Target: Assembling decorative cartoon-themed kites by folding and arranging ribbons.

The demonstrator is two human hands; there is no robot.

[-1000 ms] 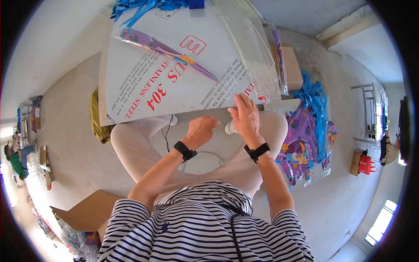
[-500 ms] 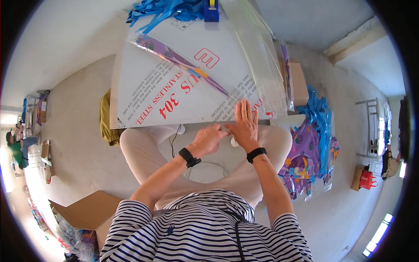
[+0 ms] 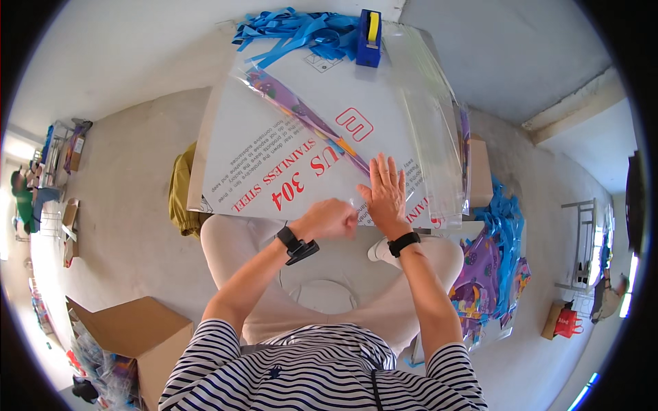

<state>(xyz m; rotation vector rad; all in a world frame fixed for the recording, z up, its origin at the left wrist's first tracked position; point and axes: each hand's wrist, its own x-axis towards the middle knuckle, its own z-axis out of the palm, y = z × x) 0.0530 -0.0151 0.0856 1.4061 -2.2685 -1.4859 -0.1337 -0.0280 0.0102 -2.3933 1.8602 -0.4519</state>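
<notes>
A long, narrow purple patterned piece in clear plastic (image 3: 305,116) lies diagonally across the white printed board (image 3: 253,157). My right hand (image 3: 385,196) rests flat at its near end, fingers spread and thumb out. Just left of it, over the board's front edge, my left hand (image 3: 331,219) is closed like a fist and slightly blurred. Whether anything is pinched in those fingers is hidden. Clear plastic sleeves (image 3: 425,116) are spread along the board's right side. At the far edge sit a blue tape dispenser (image 3: 369,41) and a heap of blue ribbons (image 3: 298,31).
Purple patterned packages (image 3: 480,264) with blue straps (image 3: 507,222) are piled beside my right knee. An open cardboard box (image 3: 164,342) holding plastic-wrapped items stands at lower left. Olive cloth (image 3: 182,198) hangs by the board's left corner. Another carton (image 3: 481,175) is beyond its right edge.
My left hand has moved slightly away from the right thumb and closed tighter. The right hand stays flat on the board, fingers more spread. The whole view has shifted.
</notes>
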